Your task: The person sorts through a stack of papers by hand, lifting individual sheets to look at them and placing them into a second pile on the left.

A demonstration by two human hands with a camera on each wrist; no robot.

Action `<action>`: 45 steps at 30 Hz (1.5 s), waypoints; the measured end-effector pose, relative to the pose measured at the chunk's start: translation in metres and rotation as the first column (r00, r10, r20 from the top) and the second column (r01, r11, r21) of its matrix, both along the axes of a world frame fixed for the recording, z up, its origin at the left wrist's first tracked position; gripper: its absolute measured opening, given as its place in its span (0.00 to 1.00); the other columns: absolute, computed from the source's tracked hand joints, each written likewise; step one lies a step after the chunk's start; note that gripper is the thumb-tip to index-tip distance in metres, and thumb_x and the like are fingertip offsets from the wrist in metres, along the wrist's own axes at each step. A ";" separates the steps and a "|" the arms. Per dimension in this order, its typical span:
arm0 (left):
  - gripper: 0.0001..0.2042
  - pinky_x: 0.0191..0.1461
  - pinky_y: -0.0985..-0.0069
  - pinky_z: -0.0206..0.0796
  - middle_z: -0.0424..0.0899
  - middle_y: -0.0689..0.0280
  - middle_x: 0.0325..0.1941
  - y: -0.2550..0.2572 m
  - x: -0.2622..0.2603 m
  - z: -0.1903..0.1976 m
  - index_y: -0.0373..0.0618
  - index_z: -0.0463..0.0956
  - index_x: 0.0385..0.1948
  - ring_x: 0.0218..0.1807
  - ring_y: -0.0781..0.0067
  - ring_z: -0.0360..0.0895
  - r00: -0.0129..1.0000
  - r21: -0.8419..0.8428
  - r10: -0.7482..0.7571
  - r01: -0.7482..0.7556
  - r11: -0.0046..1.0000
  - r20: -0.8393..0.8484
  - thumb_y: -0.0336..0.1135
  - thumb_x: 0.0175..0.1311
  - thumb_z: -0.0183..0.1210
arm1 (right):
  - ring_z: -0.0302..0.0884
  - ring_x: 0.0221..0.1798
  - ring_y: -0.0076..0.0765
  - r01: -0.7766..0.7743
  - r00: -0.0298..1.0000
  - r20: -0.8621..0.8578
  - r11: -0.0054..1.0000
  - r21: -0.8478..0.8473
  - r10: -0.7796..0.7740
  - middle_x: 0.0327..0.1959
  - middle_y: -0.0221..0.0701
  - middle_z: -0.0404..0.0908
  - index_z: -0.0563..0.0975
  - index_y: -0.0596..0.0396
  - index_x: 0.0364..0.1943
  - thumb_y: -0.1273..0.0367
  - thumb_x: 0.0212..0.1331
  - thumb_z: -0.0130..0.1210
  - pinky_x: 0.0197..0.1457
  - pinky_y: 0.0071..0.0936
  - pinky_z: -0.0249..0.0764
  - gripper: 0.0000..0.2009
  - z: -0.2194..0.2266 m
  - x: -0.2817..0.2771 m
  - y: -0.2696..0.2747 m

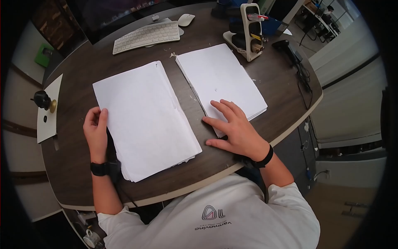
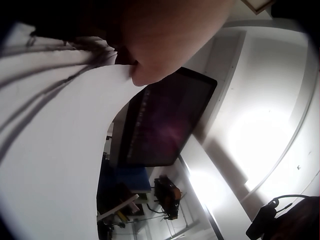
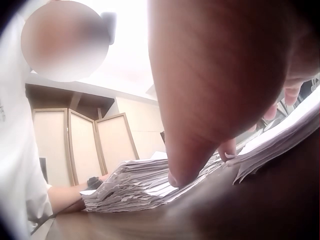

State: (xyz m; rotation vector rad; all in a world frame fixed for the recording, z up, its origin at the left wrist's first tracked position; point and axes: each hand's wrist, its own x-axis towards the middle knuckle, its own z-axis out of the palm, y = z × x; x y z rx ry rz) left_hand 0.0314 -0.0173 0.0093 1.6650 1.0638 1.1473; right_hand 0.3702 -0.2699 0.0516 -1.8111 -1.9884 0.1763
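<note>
Two stacks of white paper lie on the dark desk. The left stack [image 1: 145, 120] is thick, with uneven edges; the right stack [image 1: 219, 79] looks thinner. My left hand [image 1: 95, 126] holds the left stack's left edge, thumb on top and fingers at the side; in the left wrist view the thumb [image 2: 150, 70] meets the paper's edge [image 2: 60, 145]. My right hand [image 1: 238, 130] is spread over the near left corner of the right stack, its thumb over the desk. In the right wrist view the right hand [image 3: 220, 75] has the layered left stack [image 3: 135, 185] beyond it.
A keyboard [image 1: 147, 37] and mouse [image 1: 186, 20] lie below the monitor [image 1: 112, 16]. A white holder [image 1: 247, 37] with pens stands at the back right, beside a black device [image 1: 288, 52] with a cable. Paper scraps lie around the right stack. A white board [image 1: 49, 112] is at the left edge.
</note>
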 end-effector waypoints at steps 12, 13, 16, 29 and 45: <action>0.10 0.39 0.87 0.62 0.81 0.75 0.39 -0.001 -0.001 -0.001 0.36 0.79 0.49 0.37 0.90 0.72 0.998 -0.029 -0.029 0.030 0.999 0.050 0.33 0.74 0.62 | 0.67 0.71 0.60 -0.054 0.998 -0.043 0.998 -0.034 0.053 0.67 0.45 0.73 0.80 0.52 0.57 0.53 0.57 0.69 0.75 0.54 0.62 0.27 -0.006 -0.002 0.003; 0.10 0.39 0.87 0.62 0.81 0.75 0.39 -0.001 0.000 0.001 0.36 0.79 0.49 0.37 0.90 0.72 0.998 -0.026 -0.030 0.031 0.999 0.051 0.33 0.74 0.62 | 0.67 0.71 0.60 -0.053 0.998 -0.042 0.998 -0.032 0.052 0.67 0.45 0.73 0.80 0.52 0.57 0.53 0.57 0.69 0.75 0.54 0.62 0.27 -0.004 -0.003 0.004; 0.10 0.38 0.88 0.63 0.81 0.75 0.38 -0.007 -0.001 0.005 0.38 0.78 0.48 0.37 0.89 0.73 0.998 -0.079 -0.012 0.016 0.997 0.059 0.34 0.75 0.62 | 0.70 0.67 0.55 -0.061 0.998 0.001 0.998 0.015 0.061 0.65 0.44 0.75 0.80 0.53 0.57 0.53 0.57 0.70 0.71 0.49 0.67 0.28 0.002 -0.007 0.003; 0.15 0.57 0.75 0.72 0.83 0.61 0.52 -0.015 0.004 0.013 0.35 0.72 0.55 0.51 0.75 0.80 0.884 -0.220 -0.177 0.294 0.930 0.433 0.36 0.76 0.58 | 0.73 0.33 0.15 0.121 0.415 -0.858 0.953 -0.278 -0.303 0.32 0.25 0.83 0.82 0.60 0.48 0.66 0.69 0.63 0.38 0.19 0.72 0.12 -0.003 -0.042 0.008; 0.17 0.62 0.72 0.71 0.82 0.60 0.56 -0.017 0.000 0.002 0.34 0.70 0.59 0.55 0.73 0.80 0.905 -0.143 -0.195 0.265 0.954 0.379 0.35 0.77 0.57 | 0.77 0.36 0.17 0.109 0.465 -0.867 0.983 -0.147 -0.181 0.39 0.28 0.85 0.78 0.61 0.58 0.65 0.71 0.61 0.41 0.19 0.75 0.17 0.010 -0.029 -0.005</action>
